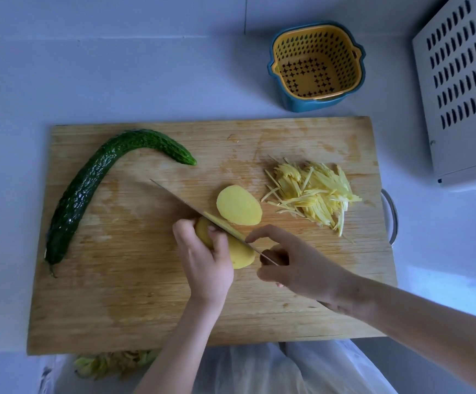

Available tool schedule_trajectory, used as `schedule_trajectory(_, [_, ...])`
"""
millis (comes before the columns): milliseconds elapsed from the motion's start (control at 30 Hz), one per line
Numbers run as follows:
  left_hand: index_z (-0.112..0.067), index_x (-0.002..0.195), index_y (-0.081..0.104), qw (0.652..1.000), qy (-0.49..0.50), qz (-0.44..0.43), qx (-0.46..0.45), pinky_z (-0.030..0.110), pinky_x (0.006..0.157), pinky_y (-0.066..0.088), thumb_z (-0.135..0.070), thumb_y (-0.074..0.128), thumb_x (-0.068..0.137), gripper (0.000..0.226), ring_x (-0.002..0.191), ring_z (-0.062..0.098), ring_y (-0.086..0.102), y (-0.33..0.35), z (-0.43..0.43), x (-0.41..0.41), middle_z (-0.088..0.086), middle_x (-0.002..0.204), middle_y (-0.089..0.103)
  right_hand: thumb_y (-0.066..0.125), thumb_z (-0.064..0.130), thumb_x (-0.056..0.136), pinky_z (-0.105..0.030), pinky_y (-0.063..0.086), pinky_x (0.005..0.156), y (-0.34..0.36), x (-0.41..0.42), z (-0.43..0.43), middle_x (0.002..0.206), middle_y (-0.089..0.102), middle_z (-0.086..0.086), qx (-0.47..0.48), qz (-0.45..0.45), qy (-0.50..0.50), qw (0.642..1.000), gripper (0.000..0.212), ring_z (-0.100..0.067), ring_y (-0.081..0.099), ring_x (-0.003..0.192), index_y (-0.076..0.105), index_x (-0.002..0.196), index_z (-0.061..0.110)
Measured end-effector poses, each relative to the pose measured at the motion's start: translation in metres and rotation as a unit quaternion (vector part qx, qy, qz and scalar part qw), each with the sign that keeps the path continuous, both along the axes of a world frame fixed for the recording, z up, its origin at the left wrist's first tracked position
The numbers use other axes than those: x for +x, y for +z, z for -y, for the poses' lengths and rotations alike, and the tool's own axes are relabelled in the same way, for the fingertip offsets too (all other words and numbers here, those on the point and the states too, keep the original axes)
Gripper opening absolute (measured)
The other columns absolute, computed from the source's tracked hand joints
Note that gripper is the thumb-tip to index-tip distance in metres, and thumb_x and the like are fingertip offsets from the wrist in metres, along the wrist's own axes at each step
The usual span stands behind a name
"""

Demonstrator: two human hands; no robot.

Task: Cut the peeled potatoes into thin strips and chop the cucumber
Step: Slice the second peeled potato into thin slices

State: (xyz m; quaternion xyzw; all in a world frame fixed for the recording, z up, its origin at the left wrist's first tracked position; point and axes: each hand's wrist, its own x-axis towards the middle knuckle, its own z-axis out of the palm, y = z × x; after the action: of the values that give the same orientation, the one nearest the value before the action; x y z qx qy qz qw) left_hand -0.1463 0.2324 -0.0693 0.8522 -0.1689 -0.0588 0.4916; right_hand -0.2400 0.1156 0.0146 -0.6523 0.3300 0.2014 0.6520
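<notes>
A heap of potato strips [313, 194] already lies at the right of the cutting board [145, 308], with a cut piece [239, 206] beside it. Mid-board, the left hand [205, 260] curls over a potato [242, 255] while the right hand [296, 265] grips the knife [202, 213] set into it. The cucumber [88, 189] (whole, by the look of it) lies uncut along the board's left side, so I'd say about half remains.

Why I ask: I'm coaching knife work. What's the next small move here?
Probably press the knife down through the potato to finish this slice: its blade lies across it beside the left hand, which grips it, the right hand holds the handle, and a cut piece lies beyond.
</notes>
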Motion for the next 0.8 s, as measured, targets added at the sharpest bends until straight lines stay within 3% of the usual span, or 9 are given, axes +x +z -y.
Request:
schedule_trajectory(200, [-0.002,0.093,0.044,1.0,-0.005,0.0,0.004,0.017,0.064,0.037,-0.024,0.039,0.085,0.024,0.073,0.014,0.044,0.001,0.0,0.001,0.015,0.087,0.049,0.058,0.001,0.081,-0.026,0.04,0.066,-0.001,0.011,0.016,0.073,0.05,-0.001,0.075,-0.073,0.085,0.991,0.074,-0.014,0.043,0.067,0.038,0.134,0.049])
schedule_trajectory(367, [0.0,0.092,0.045,1.0,-0.008,0.025,0.016,0.006,0.063,0.034,-0.023,0.041,0.086,0.025,0.07,0.007,0.037,0.004,0.005,0.0,0.01,0.085,0.044,0.055,0.005,0.084,-0.024,0.037,0.051,-0.003,0.02,0.013,0.061,0.048,0.0,0.029,-0.104,0.092,0.99,0.09,-0.012,0.041,0.054,0.005,0.144,0.048])
schedule_trajectory(433, [0.001,0.093,0.046,1.0,-0.001,0.027,0.016,0.005,0.063,0.035,-0.024,0.041,0.085,0.027,0.071,0.007,0.037,0.005,0.006,-0.001,0.01,0.086,0.044,0.052,0.01,0.087,-0.023,0.037,0.048,-0.003,0.02,0.011,0.061,0.05,0.003,-0.035,-0.083,0.092,0.992,0.078,-0.011,0.042,0.05,0.012,0.145,0.043])
schedule_trajectory(467, [0.002,0.093,0.046,1.0,0.0,0.026,0.015,0.004,0.063,0.035,-0.025,0.041,0.085,0.028,0.071,0.007,0.038,0.005,0.006,-0.002,0.01,0.087,0.044,0.05,0.015,0.089,-0.022,0.037,0.048,0.0,0.019,0.009,0.062,0.051,0.004,-0.101,-0.056,0.109,0.987,0.06,-0.01,0.044,0.05,0.031,0.142,0.036])
schedule_trajectory(500, [0.001,0.093,0.046,1.0,0.001,0.025,0.012,0.005,0.063,0.035,-0.025,0.041,0.085,0.028,0.072,0.008,0.038,0.004,0.006,-0.002,0.011,0.087,0.045,0.048,0.022,0.092,-0.023,0.037,0.048,0.003,0.016,0.006,0.06,0.051,0.005,-0.172,-0.029,0.124,0.977,0.034,-0.011,0.046,0.05,0.053,0.125,0.027])
schedule_trajectory(533, [0.001,0.093,0.045,1.0,0.0,0.022,0.008,0.005,0.064,0.035,-0.026,0.041,0.085,0.028,0.073,0.01,0.04,0.004,0.006,-0.002,0.012,0.087,0.045,0.047,0.03,0.093,-0.025,0.036,0.049,0.007,0.012,0.003,0.058,0.05,0.004,-0.224,-0.014,0.13,0.966,0.022,-0.013,0.046,0.05,0.064,0.098,0.017])
schedule_trajectory(600, [0.0,0.092,0.044,1.0,-0.002,0.02,0.002,0.012,0.066,0.037,-0.025,0.041,0.084,0.026,0.075,0.017,0.044,0.003,0.006,-0.001,0.014,0.088,0.045,0.042,0.041,0.094,-0.027,0.033,0.05,0.019,0.001,-0.003,0.053,0.047,0.002,-0.286,-0.003,0.138,0.948,0.041,-0.016,0.042,0.049,0.054,0.069,0.012])
schedule_trajectory(700, [0.002,0.093,0.045,0.999,-0.004,0.036,-0.005,0.03,0.064,0.043,-0.023,0.042,0.085,0.026,0.075,0.025,0.047,0.002,0.007,-0.002,0.017,0.088,0.047,0.037,0.043,0.093,-0.025,0.029,0.048,0.038,-0.014,-0.006,0.049,0.041,0.003,-0.343,0.009,0.141,0.929,0.041,-0.016,0.038,0.047,0.044,0.062,0.017])
schedule_trajectory(800, [0.001,0.095,0.044,0.999,0.005,0.038,-0.01,0.035,0.064,0.045,-0.023,0.041,0.086,0.026,0.076,0.026,0.048,0.003,0.008,-0.003,0.019,0.089,0.048,0.033,0.045,0.093,-0.028,0.035,0.05,0.047,-0.022,-0.006,0.051,0.041,0.003,-0.368,-0.001,0.161,0.916,0.039,-0.018,0.041,0.049,0.039,0.062,0.021])
